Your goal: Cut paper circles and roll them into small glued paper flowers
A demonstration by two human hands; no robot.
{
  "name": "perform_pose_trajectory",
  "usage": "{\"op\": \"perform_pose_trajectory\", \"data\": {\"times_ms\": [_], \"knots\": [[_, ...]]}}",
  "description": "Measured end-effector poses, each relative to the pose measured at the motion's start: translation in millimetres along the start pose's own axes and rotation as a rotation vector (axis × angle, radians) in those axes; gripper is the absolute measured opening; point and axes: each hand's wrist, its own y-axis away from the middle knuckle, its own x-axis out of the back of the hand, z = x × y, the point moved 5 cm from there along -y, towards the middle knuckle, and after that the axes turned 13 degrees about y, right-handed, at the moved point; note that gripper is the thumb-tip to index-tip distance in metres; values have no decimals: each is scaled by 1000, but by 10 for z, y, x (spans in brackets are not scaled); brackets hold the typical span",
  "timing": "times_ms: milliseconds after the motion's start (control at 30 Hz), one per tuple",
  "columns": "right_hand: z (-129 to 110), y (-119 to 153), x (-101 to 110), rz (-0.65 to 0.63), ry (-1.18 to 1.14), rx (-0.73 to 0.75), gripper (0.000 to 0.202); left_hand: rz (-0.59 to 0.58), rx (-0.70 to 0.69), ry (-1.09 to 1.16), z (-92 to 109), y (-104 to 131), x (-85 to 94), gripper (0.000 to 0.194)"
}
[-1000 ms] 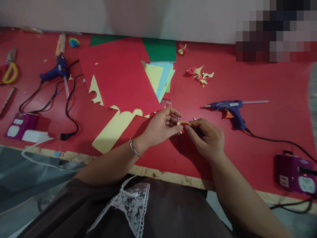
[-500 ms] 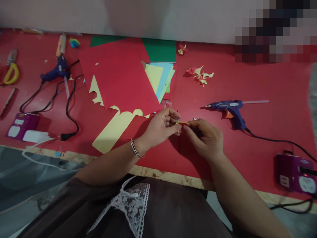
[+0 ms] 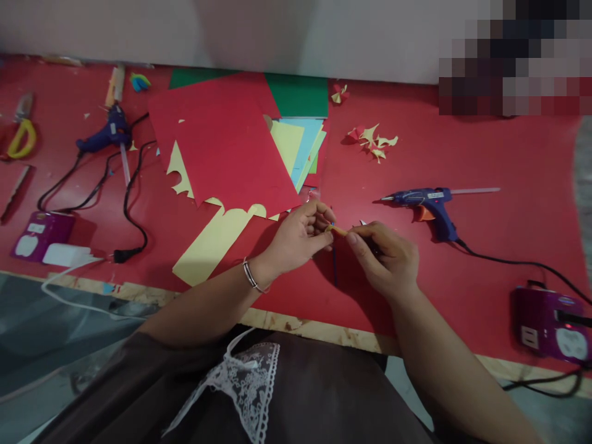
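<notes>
Two hands: meet over the near-middle of the red surface (image 3: pixel 485 154), pinching one small paper piece (image 3: pixel 337 230) between them.
Left hand (image 3: pixel 296 237): grip closed, thumb and forefinger nipping the piece's left end; wrist with bracelet (image 3: pixel 250 275) angled up-right, other fingers curled in.
Paper piece: small yellow-orange roll or strip, held just above the surface; a thin dark stick (image 3: pixel 335 265) hangs below it.
Right hand (image 3: pixel 383 256): grip closed on the right end, fingertips nearly touching the left's, palm down.
Doing it well: likely keep both pinches tight and close so the curl holds shape.
Right side: blue glue gun (image 3: pixel 428 203) lies apart, toward the right edge.
</notes>
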Motion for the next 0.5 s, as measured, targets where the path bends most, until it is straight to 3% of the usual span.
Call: {"op": "perform_pose_trajectory", "data": {"times_ms": [333, 500], "knots": [[104, 0, 26, 31, -74, -168, 18, -282, -149, 71, 60, 39, -99, 19], [130, 27, 34, 15, -67, -189, 20, -257, -109, 27, 65, 37, -103, 22]]}}
